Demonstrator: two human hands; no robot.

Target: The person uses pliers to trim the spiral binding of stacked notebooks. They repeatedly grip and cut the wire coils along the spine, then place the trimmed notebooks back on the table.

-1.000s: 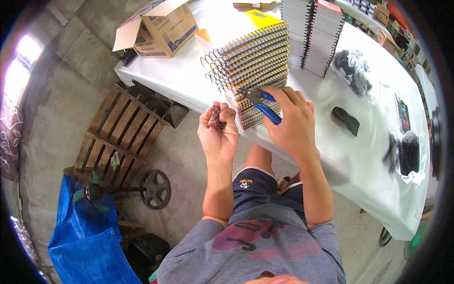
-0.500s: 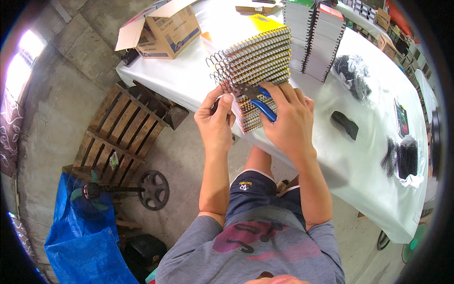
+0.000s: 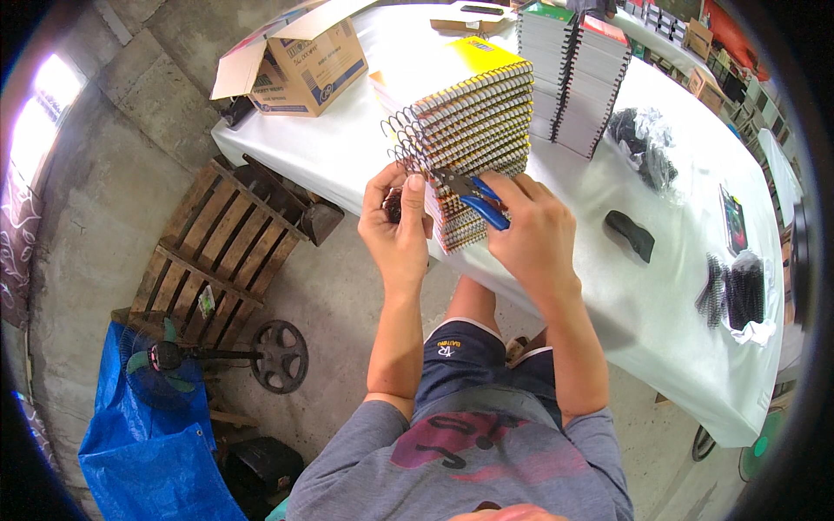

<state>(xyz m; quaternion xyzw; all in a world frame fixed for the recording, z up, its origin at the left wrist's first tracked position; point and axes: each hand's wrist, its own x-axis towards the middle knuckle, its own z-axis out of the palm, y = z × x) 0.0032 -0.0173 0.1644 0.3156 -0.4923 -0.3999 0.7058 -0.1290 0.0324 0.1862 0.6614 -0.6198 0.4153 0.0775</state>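
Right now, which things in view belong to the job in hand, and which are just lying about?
In the job:
- blue-handled cutters, in the right grip
- dark curled strands, in the left grip
- stack of spiral-bound books, at the cutters

Apparently just lying about:
- cardboard box
- pedestal fan
- blue tarp
- wooden pallet

Cutters I watched had smooth blue grips, plastic-looking, & a grey metal head. Coils looked thin, dark & slick; plastic or metal, couldn't tell. The dark wiry clump looked rough. Notebook stack: paper pgs, glossy yellow top cover. Tablecloth was smooth w/ a slight sheen. I also saw a matt cardboard box, rough wood pallet, crinkly plastic tarp, clear plastic bag, matt concrete floor & matt cloth shirt.
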